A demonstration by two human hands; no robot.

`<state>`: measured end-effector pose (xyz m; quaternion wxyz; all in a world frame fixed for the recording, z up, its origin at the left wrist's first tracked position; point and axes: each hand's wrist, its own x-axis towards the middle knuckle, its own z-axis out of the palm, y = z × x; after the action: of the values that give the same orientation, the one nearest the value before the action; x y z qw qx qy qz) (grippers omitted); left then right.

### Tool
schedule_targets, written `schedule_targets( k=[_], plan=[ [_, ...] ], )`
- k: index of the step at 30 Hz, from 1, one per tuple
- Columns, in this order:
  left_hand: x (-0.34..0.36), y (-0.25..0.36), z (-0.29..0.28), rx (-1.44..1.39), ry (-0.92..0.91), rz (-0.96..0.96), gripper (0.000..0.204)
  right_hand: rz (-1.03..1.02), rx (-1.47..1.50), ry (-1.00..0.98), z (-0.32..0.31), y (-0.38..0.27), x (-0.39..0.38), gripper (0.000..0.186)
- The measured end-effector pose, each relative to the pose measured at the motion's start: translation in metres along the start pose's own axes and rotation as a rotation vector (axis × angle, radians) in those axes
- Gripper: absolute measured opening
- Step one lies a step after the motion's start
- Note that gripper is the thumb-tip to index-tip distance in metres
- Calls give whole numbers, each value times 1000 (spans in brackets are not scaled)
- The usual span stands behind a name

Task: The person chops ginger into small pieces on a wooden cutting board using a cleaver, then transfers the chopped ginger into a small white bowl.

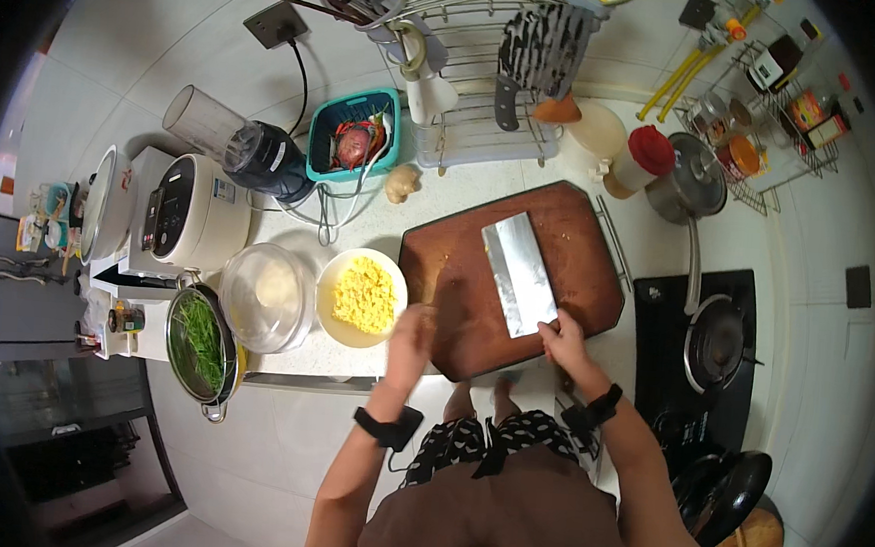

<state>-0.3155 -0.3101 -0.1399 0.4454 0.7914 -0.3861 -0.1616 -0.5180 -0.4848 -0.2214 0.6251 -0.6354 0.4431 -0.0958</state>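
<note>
My right hand (567, 344) is closed around the handle end of a broad, shiny cleaver (520, 271). The blade lies over the reddish-brown cutting board (580, 232), which has a few small yellow bits on it. Between the board's left edge and a white bowl (326, 319) is my left hand (414, 337). Motion blurs its fingers, so what they hold, if anything, cannot be made out. Chopped yellow food, like crumbled egg, fills the bowl (364, 295).
Left of the bowl stands a clear round container (268, 298), then a pot of green chives (198, 344). Behind are a rice cooker (196, 214), a blender (264, 158), a teal basket (314, 166) and ginger (401, 183). A black stove (655, 327) with pans is on the right.
</note>
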Motion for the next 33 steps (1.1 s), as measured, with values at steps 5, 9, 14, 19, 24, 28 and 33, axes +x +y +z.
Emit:
schedule_targets(
  k=[5,9,14,19,24,28,33],
  plan=[
    [22,-29,66,155,-27,15,41,-56,-113,-53,30,7,-6,22],
    [47,-49,77,329,-40,-29,46,-231,-138,-37,48,13,-7,21],
    [45,-57,73,239,-150,-4,48,-112,-46,-144,59,-6,-14,17],
    [33,-14,26,149,-42,37,57,18,106,-244,55,-40,-35,12],
    [11,-15,-29,242,82,5,61,71,15,-330,70,-102,-44,11],
    [4,-20,-36,705,168,-2,66,78,-18,-410,88,-119,-48,11],
    [3,-45,-38,929,114,-183,72,37,-71,-474,95,-125,-56,11]
  ],
)
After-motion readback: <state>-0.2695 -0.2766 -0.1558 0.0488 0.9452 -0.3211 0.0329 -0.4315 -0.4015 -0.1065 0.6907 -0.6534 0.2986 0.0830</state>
